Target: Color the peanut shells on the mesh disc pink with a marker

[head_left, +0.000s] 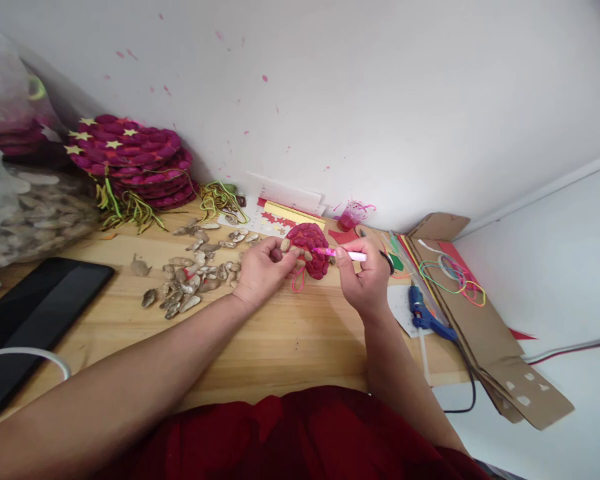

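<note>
My left hand grips the left edge of a round piece covered with peanut shells. Most of its shells are magenta, while a few by my fingers are bare tan. A pink cord loop hangs from its lower edge. Held in my right hand is a white-handled paintbrush, its pink-stained tip at the shells in the middle of the piece. Loose peanut shells lie on the table to the left of my left hand.
Magenta shell discs with yellow stars are stacked at the back left. A bag of shells and a black tablet lie left. A pink-stained cup stands by the wall. Right are a blue glue gun and cardboard.
</note>
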Action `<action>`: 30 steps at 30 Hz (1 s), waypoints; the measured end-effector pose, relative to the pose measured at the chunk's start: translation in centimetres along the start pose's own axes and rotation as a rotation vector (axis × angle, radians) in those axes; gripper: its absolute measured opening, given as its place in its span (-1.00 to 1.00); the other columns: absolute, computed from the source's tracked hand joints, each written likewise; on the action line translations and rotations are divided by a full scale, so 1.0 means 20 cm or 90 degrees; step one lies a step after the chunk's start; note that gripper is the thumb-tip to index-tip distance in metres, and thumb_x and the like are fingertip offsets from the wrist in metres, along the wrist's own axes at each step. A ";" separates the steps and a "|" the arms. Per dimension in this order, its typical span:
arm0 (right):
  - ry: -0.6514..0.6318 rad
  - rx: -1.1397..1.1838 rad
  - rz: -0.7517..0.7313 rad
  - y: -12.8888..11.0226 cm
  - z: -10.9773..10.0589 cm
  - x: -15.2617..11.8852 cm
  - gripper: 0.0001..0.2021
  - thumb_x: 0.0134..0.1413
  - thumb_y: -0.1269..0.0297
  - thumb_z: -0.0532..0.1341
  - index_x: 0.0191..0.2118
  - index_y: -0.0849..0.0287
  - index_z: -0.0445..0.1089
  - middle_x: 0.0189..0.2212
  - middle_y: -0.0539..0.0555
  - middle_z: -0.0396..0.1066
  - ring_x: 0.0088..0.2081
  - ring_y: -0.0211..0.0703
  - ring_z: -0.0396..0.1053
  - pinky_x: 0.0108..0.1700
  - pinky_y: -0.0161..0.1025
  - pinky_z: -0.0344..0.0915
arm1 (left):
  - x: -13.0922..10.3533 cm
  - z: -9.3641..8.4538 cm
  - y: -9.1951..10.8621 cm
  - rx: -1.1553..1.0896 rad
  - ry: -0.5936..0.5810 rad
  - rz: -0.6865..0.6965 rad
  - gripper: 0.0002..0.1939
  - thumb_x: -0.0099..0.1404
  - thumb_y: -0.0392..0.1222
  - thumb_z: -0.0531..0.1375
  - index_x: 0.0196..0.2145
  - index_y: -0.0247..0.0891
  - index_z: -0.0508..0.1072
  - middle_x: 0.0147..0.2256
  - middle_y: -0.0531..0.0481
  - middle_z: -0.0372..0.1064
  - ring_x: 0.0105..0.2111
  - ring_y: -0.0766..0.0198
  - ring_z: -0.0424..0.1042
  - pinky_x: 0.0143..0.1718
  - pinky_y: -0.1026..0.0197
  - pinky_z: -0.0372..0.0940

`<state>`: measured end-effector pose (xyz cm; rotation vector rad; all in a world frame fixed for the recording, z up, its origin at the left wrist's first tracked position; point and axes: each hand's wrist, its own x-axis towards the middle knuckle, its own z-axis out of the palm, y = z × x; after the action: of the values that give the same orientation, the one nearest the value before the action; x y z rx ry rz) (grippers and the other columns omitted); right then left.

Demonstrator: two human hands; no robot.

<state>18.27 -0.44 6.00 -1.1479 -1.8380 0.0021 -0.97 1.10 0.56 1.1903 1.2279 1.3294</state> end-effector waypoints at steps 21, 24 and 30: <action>-0.026 0.017 0.007 0.01 0.01 0.00 -0.91 0.31 0.28 0.24 -0.27 0.11 0.37 -0.39 0.00 0.47 -0.36 -0.17 0.41 -0.27 -0.19 0.32 | 0.00 0.02 0.02 -0.187 -0.014 -0.118 -0.67 0.11 -0.04 0.47 -0.39 -0.28 0.45 -0.55 0.07 0.43 -0.57 0.28 0.54 -0.52 0.31 0.46; -0.027 0.006 0.008 0.01 0.01 0.00 -0.90 0.30 0.30 0.24 -0.29 0.11 0.36 -0.42 -0.01 0.45 -0.36 -0.17 0.41 -0.28 -0.19 0.32 | 0.00 0.02 0.02 -0.187 -0.010 -0.118 -0.66 0.10 -0.04 0.48 -0.39 -0.28 0.45 -0.55 0.07 0.43 -0.56 0.28 0.55 -0.52 0.32 0.46; -0.033 0.000 0.015 0.01 0.00 0.00 -0.90 0.30 0.26 0.24 -0.28 0.10 0.37 -0.39 0.01 0.47 -0.37 -0.16 0.40 -0.28 -0.17 0.32 | 0.01 0.01 0.01 -0.183 -0.020 -0.120 -0.62 0.08 0.02 0.49 -0.38 -0.27 0.45 -0.55 0.07 0.43 -0.56 0.24 0.56 -0.51 0.29 0.47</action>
<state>18.43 -0.30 5.76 -1.1795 -1.8698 0.0455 -0.70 1.25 0.81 0.8677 1.0567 1.2900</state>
